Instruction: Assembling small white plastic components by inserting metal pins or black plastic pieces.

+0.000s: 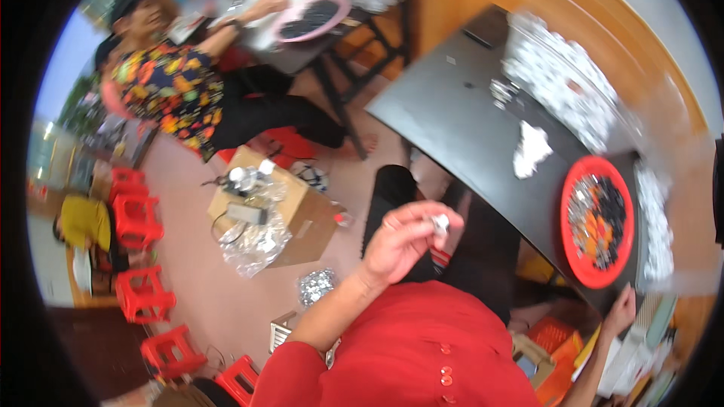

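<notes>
Above the lap, left hand [400, 241] pinches a small silver piece [440, 221]; right hand [622, 309] rests open on the table edge [603, 298].

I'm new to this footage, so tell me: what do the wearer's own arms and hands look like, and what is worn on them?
Two bare hands, no gloves. The left hand comes from a red sleeve that ends near the elbow; the red shirt has red buttons. The right hand shows at the table edge, forearm bare.
</notes>
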The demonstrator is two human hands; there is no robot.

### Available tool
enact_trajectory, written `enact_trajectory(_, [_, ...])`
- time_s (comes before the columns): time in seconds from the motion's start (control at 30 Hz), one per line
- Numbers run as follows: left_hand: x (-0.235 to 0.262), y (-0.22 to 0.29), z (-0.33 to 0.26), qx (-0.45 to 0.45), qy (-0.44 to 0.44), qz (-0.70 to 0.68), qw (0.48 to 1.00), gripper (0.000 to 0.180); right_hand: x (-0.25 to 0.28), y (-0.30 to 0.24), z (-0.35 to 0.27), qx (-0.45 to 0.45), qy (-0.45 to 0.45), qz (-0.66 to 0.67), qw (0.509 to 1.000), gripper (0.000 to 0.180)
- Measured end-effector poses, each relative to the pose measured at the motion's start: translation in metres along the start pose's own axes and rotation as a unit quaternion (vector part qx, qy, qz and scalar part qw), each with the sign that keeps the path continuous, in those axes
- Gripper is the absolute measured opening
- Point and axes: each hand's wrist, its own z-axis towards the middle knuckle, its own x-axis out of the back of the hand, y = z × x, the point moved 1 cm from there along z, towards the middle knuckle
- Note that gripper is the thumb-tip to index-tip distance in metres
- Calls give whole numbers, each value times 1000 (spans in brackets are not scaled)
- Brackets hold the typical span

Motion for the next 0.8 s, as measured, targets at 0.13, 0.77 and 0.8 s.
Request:
enact_trajectory(0.13, [-46,1,49,-16,-4,40,999,34,-1,-21,6,2,-13,4,1000,35])
enact_trajectory(0.77, [-83,-51,126,142,-54,64,986,40,3,-43,4,-94,42,34,994,33])
enact_trajectory(0.8, [-84,-54,128,150,-57,62,985,40,4,-43,4,-85,56,47,994,32])
